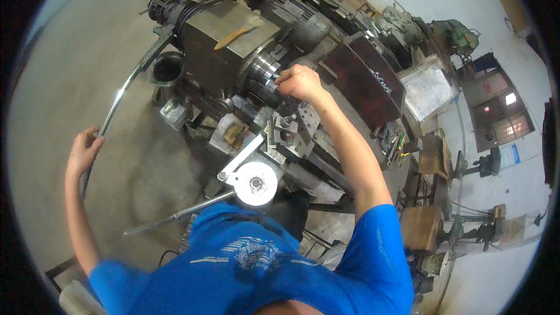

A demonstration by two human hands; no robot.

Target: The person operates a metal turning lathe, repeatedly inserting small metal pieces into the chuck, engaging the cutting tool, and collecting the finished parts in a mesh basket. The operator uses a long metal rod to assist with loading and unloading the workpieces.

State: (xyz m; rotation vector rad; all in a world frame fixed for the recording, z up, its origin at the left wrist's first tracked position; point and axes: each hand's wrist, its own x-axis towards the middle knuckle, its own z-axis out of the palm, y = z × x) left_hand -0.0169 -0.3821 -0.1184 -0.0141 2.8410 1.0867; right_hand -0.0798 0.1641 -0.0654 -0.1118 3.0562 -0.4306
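On the left, my left hand (86,150) is curled round a long steel lever (120,94) that runs down from the lathe's headstock (219,35). My right hand (300,83) is closed right at the shiny round chuck (262,67), fingertips pinched together. Whatever lies between those fingertips is too small and hidden to name. Below the chuck sits a tool post with a metal block (286,123) and clamped pieces. Nearer to me are a pale round handwheel (255,184) and a flat metal arm (242,156) beside it. A long handle (175,216) sticks out leftward from the wheel.
A brush with a wooden handle (235,37) lies on the headstock cover. Behind stand an electric motor (297,20) and a dark red metal panel (364,81). A dark cup (167,69) hangs left of the machine. Hand tools (398,147) lie at right; a window (496,102) is beyond.
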